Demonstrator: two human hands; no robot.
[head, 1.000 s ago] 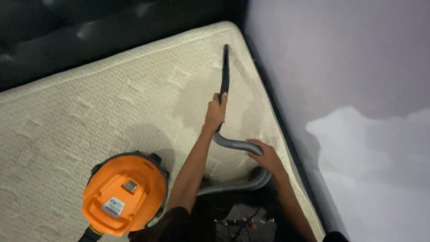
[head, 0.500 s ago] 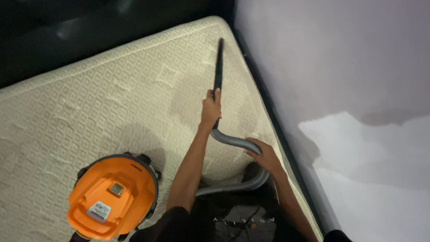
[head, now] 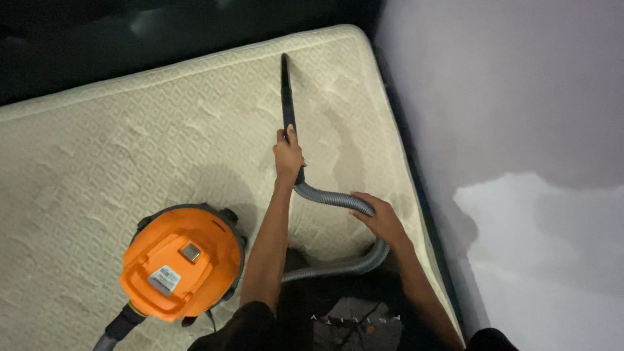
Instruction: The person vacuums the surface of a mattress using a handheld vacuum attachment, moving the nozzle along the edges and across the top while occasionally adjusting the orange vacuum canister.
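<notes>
Two hands: left hand (head: 288,156) grips black nozzle (head: 286,88) | right hand (head: 380,220) holds grey hose (head: 328,197)

quilted, matt cream cloth covers the mattress (head: 162,130). the vacuum canister (head: 182,263) lid is smooth orange plastic; its hose (head: 331,198) is ribbed grey plastic, the nozzle (head: 286,91) matt black plastic.

A cream quilted mattress (head: 130,143) bears an orange vacuum canister (head: 182,263).

Bare forearms, short dark sleeves, dark top with faint print
</notes>
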